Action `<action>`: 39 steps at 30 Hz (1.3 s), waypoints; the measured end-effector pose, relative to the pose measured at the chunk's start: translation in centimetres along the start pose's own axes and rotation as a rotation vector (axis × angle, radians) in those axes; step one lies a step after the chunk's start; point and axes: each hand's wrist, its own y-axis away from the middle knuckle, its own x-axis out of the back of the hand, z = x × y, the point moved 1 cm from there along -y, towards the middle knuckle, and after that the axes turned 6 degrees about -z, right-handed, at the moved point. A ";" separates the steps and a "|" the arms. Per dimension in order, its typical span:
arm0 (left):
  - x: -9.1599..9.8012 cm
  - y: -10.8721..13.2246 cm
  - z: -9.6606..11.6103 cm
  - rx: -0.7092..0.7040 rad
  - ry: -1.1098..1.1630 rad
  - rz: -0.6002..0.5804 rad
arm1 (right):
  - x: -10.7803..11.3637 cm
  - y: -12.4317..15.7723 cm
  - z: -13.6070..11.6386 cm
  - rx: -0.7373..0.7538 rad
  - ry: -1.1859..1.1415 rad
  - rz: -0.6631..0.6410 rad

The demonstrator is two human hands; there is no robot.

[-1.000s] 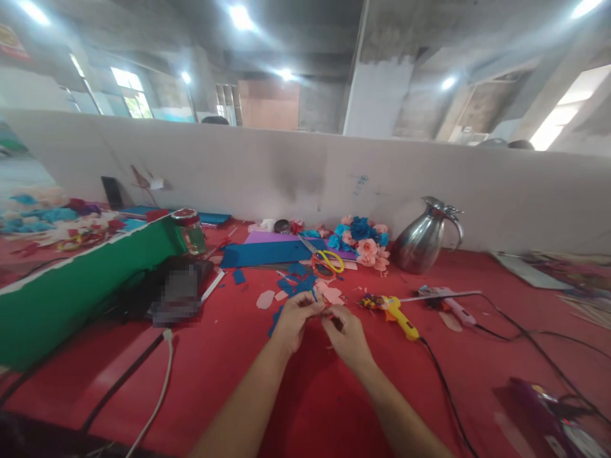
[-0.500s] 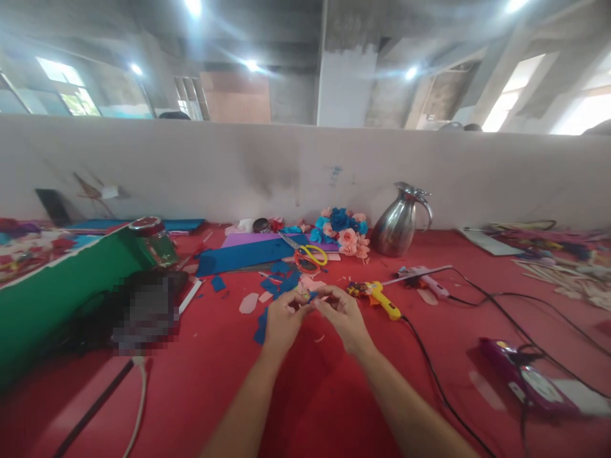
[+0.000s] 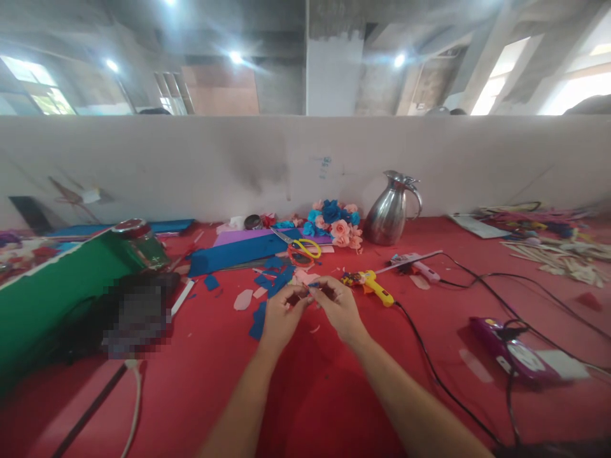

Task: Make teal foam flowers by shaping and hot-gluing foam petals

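My left hand (image 3: 280, 316) and my right hand (image 3: 338, 308) meet over the red table (image 3: 305, 407), fingertips pinched together on a small piece that I cannot make out; a bit of blue shows between them. Blue and pink paper scraps (image 3: 272, 284) lie just beyond the fingers. A yellow hot glue gun (image 3: 372, 286) rests to the right of my right hand. Yellow and orange scissors (image 3: 300, 249) lie on a blue sheet (image 3: 238, 254) farther back.
A bunch of blue and pink paper flowers (image 3: 337, 226) and a steel jug (image 3: 391, 210) stand by the white partition. A green box (image 3: 57, 292) and a jar (image 3: 138, 238) sit left. A pink glue gun (image 3: 415, 266), cables and a purple power strip (image 3: 510, 350) lie right.
The camera has swung to the right, so the table's right side shows more. My two hands have come closer together, with fingertips now touching around the small piece.
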 end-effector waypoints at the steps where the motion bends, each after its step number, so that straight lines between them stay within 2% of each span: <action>1: 0.0 0.0 -0.1 0.012 0.043 -0.041 | 0.1 -0.1 0.1 -0.004 -0.018 -0.002; 3: 0.1 -0.1 -0.6 0.029 0.086 -0.086 | 0.2 -0.1 0.2 -0.019 -0.046 -0.003; 4: 0.2 -0.1 -0.8 0.031 0.081 -0.073 | 0.3 -0.2 0.2 -0.028 -0.060 0.004; 8: 0.7 -0.3 -1.3 -0.001 -0.041 0.099 | 0.4 0.0 -0.1 -0.048 -0.073 0.041; 10: 0.8 -0.3 -1.4 -0.020 -0.078 0.134 | 0.4 0.1 -0.3 -0.048 -0.030 0.023; 17: 0.8 -0.4 -1.6 -0.005 -0.083 0.101 | 0.1 0.0 0.0 -0.019 0.127 0.050; 33: 0.4 -0.2 -1.6 0.049 0.045 0.023 | 0.4 -0.1 -0.4 0.000 0.177 0.053; 39: 0.2 -0.2 -1.7 0.089 0.135 0.046 | 0.2 0.0 -0.7 0.015 0.192 0.055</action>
